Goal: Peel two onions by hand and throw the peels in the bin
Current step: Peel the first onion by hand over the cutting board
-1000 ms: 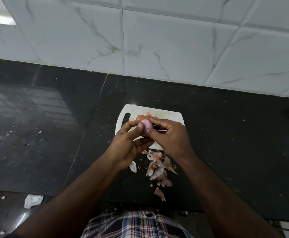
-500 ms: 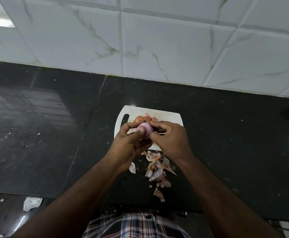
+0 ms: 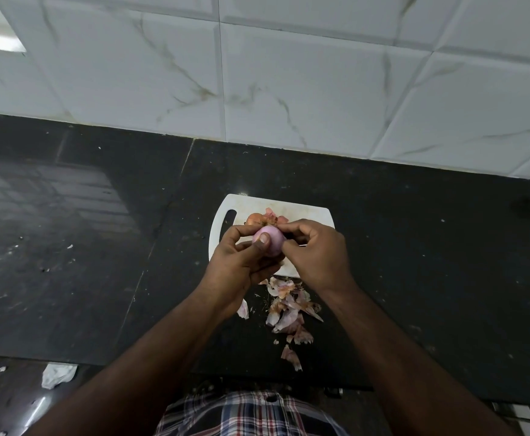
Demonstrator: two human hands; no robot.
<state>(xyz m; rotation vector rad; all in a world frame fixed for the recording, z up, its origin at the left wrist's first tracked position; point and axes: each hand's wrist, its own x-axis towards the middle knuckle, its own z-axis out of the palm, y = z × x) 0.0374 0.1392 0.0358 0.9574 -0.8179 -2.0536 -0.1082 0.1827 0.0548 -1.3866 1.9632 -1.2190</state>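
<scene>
A small pink peeled onion (image 3: 273, 243) is held above a white cutting board (image 3: 307, 215). My left hand (image 3: 241, 265) grips it from the left, thumb pressed on its front. My right hand (image 3: 317, 256) pinches at the onion's right side with curled fingers. Behind the hands, a second onion (image 3: 257, 219) with orange-brown skin lies on the board with loose peel beside it. A pile of pink and brown onion peels (image 3: 288, 306) is strewn on the black counter, below the board and between my forearms.
The black stone counter (image 3: 100, 247) runs left and right, with a white marble-tiled wall (image 3: 288, 89) behind it. A crumpled white scrap (image 3: 57, 374) lies on the floor at lower left. No bin is in view.
Both hands stay around the onion with small finger shifts; the left thumb has slid over the onion's front. The view has tilted slightly.
</scene>
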